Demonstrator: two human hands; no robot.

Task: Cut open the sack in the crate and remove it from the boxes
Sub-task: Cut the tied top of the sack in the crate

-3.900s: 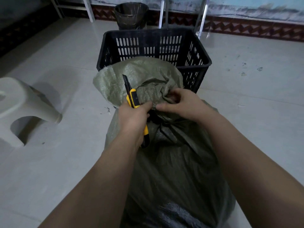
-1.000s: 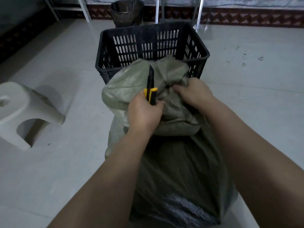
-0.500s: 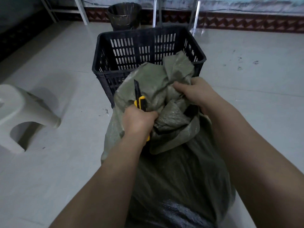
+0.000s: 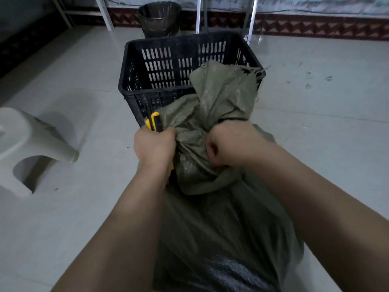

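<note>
Left hand (image 4: 154,145) fisted on yellow utility knife (image 4: 154,122), tip pointing far. Right hand (image 4: 228,144) clenches the bunched neck of the green woven sack (image 4: 212,131). Sack stands on the floor, near side of black crate (image 4: 168,60). White stool (image 4: 25,140) left; dark bucket (image 4: 160,17) far.

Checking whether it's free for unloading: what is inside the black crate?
Inside the crate only its slotted walls show. The raised top of the sack covers its near right corner, and the bottom is hidden.
</note>
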